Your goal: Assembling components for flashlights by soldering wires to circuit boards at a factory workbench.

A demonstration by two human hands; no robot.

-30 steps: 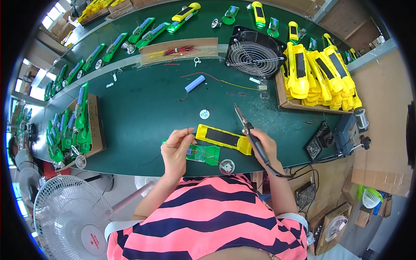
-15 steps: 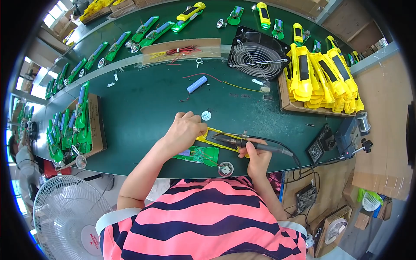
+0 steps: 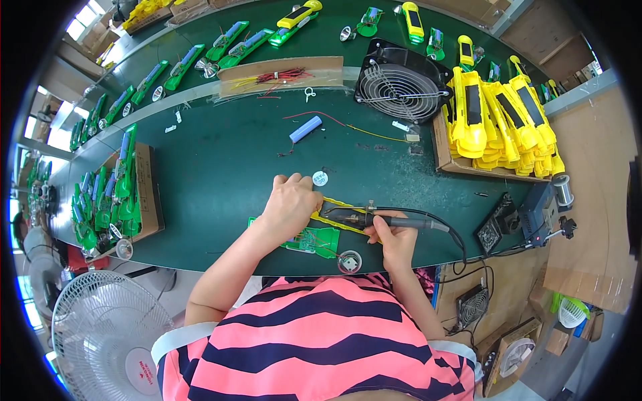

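Right fingers (image 3: 382,228) have swung the gripped soldering iron (image 3: 411,222) over the yellow flashlight casing (image 3: 338,224), apparently working there! Left fingers (image 3: 311,198): can't tell their hold.

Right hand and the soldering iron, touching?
Touching. The head view shows it: the right hand grips the soldering iron, thumb against the side nearer the body, fingers on the far side.

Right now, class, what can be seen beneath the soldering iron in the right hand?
Beneath the soldering iron, the yellow casing shows along its long edges. The iron and right hand cover part of its middle and right end; whatever lies under them cannot be seen.
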